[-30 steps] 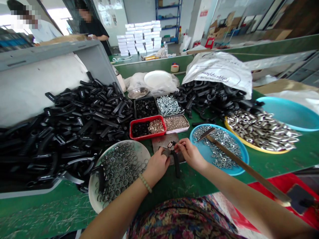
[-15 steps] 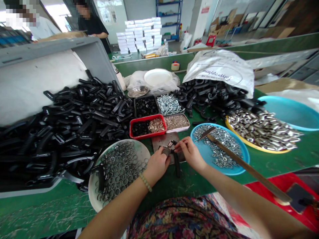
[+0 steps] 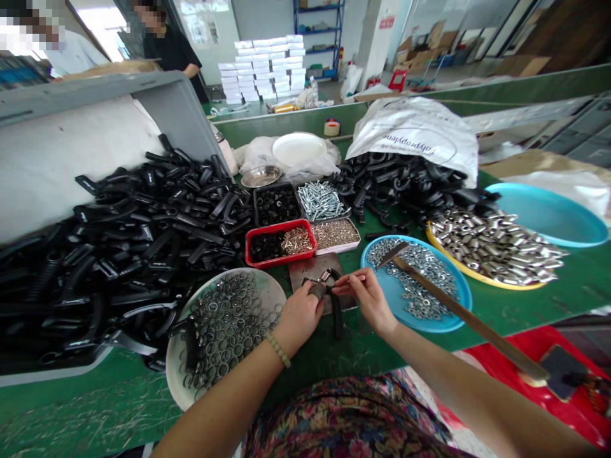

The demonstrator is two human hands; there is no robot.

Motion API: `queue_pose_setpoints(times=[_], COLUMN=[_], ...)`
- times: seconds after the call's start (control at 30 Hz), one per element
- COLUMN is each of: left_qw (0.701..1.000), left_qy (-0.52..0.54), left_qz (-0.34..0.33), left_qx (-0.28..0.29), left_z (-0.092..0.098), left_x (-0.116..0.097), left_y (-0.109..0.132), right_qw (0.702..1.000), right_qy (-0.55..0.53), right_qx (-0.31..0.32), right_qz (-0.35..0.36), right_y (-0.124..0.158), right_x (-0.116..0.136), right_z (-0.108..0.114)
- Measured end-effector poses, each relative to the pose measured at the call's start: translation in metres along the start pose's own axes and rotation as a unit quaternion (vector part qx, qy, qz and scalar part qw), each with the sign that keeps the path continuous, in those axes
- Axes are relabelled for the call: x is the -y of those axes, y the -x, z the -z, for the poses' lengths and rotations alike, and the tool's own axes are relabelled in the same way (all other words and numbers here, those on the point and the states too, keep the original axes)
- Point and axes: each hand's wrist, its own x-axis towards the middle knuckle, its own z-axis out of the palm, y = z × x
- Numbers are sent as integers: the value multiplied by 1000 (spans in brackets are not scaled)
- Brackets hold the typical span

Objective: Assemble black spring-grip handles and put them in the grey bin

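My left hand (image 3: 300, 313), with a beaded bracelet on its wrist, is closed around a black plastic handle (image 3: 338, 318). A shiny metal fitting (image 3: 325, 275) shows at the handle's upper end. The part is held over a small metal plate (image 3: 300, 268). Just right of it, my right hand (image 3: 371, 300) is pinched, its fingertips pointing at the handle; what they hold is too small to make out. Left of my hands stands a pale bowl (image 3: 172, 375) of metal rings. On the right, a hammer (image 3: 443, 299) lies across a blue basin (image 3: 465, 273) of nuts.
Black handles (image 3: 157, 216) spill from a grey crate (image 3: 176, 108) on the left. Ahead are a red tray (image 3: 281, 257) and a tray of screws (image 3: 322, 200). A yellow-rimmed basin (image 3: 477, 273) of metal sleeves sits right. Two people stand beyond the crate.
My right hand has drawn slightly to the right, and its fingers have closed into a straighter pinch. The left hand still grips the handle. The camera view has shifted a little.
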Motion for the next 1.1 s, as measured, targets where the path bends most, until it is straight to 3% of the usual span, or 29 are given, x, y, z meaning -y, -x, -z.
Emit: queue_pose_setpoints(times=[0.33, 0.47, 0.57, 0.63, 0.77, 0.87, 0.93, 1.03, 1.1], left_qw=[1000, 1000, 1000, 1000, 999, 999, 999, 999, 999], left_qy=[-16, -11, -9, -13, -25, -31, -37, -36, -31], left_qz=[-14, -13, -10, -11, -23, -32, -36, -38, -32], left_qx=[-1, -5, -6, -8, -8, 10, 16, 15, 12], left_z=[-3, -3, -2, -2, -2, -2, -3, -4, -4], left_x=[1, 1, 1, 0, 0, 0, 1, 2, 2], left_y=[2, 1, 1, 1, 2, 2, 1, 0, 1], right_qw=[996, 982, 956, 917, 759, 670, 619, 582, 587], right_qy=[65, 83, 183, 314, 603, 718, 775, 813, 810], right_qx=[-2, -39, -41, -3, 72, -8, -53, -15, 2], right_qz=[64, 167, 227, 246, 235, 188, 118, 29, 21], right_y=[7, 0, -20, -35, -46, -37, -31, -23, -16], right_x=[-12, 1, 14, 19, 24, 27, 27, 26, 25], right_z=[3, 9, 21, 31, 57, 95, 128, 164, 164])
